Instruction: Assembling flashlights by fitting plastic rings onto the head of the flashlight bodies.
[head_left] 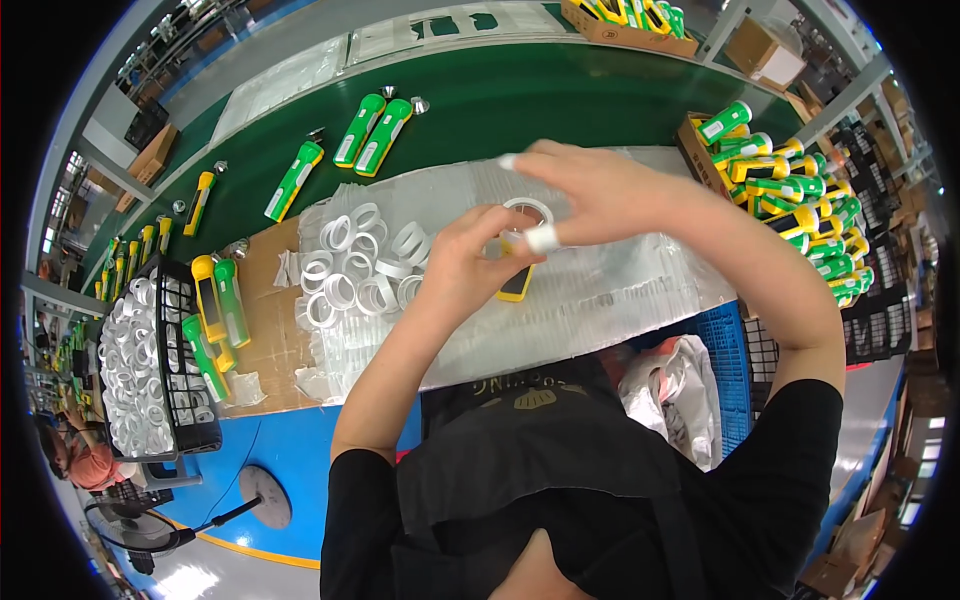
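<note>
Above the middle of the work surface, my left hand (468,258) is closed round a yellow and black flashlight (514,287), mostly hidden by the fingers. A white ring (541,207) shows at the flashlight's upper end, between my two hands. My right hand (585,190) is just over it, thumb and fingers spread apart, with white coverings on the thumb and a fingertip. The thumb lies close to the ring; whether it touches cannot be told. To the left of my left hand lies a loose pile of white rings (340,290) on the plastic-covered cardboard (450,355).
Green and yellow flashlights (293,182) lie on the green conveyor belt (560,85) beyond. A heaped box of flashlights (800,205) stands at the right. At the left, a black crate (185,400) holds many white rings; several flashlights (228,300) lie beside it.
</note>
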